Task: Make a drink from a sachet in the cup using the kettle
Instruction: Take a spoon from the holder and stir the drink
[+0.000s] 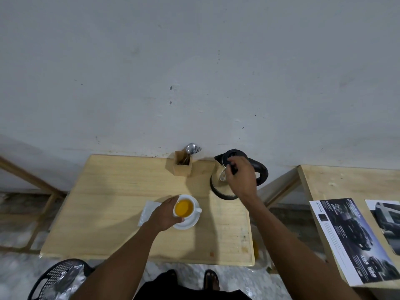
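Note:
A white cup (190, 203) filled with orange liquid stands on a white saucer (190, 223) near the middle of the wooden table (121, 213). My left hand (164, 215) wraps around the cup's left side. The kettle (225, 182), metal with a black lid and handle, stands upright at the table's back right. My right hand (240, 176) rests on its top with the fingers at the lid near the handle. A white sachet or napkin (147, 211) lies flat just left of the saucer, partly under my left hand.
A wooden holder (182, 164) with a spoon and fork stands against the wall, left of the kettle. A second wooden table (350, 191) at the right carries printed leaflets (346, 239). A black plastic basket (60, 278) sits on the floor at lower left.

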